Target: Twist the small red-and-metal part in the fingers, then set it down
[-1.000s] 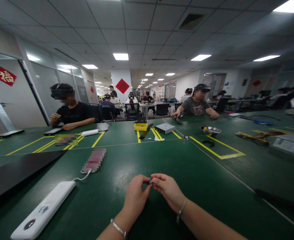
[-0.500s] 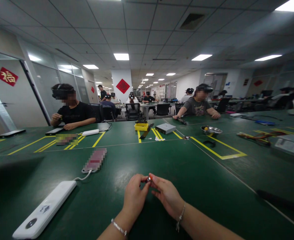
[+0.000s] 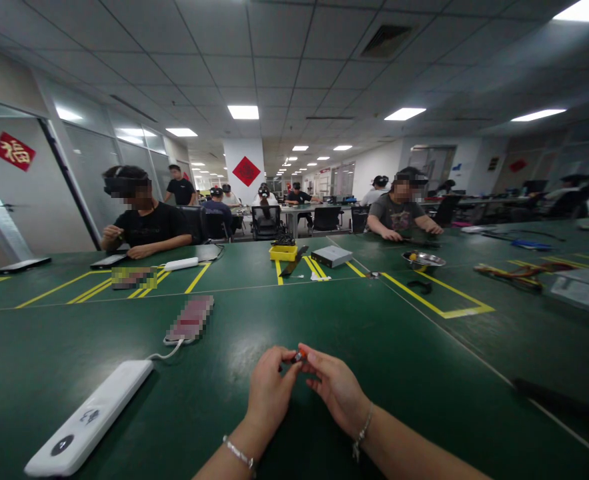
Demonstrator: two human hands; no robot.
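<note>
Above the green table (image 3: 214,387), my two hands meet fingertip to fingertip. Between them is a small part with a metallic look and an orange end (image 3: 300,355), too small to name. My left hand (image 3: 270,383) pinches its darker, shiny side between thumb and forefinger. At the orange end, my right hand (image 3: 338,387) closes its thumb and forefinger, while its other fingers curl loosely below. Much of the part is hidden by the fingertips. Bracelets circle both wrists.
Left lies a white power bank (image 3: 91,420), cabled to a phone (image 3: 190,320). Farther off are a yellow bin (image 3: 283,253), a grey metal box (image 3: 331,256) and a steel bowl (image 3: 430,260). Yellow tape marks the table. Two people in headsets sit across; a dark object (image 3: 559,397) lies right.
My hands stay nearly still, the small part shifting very slightly. Across the table, the person at right has moved their hands. A standing person in the background has come nearer.
</note>
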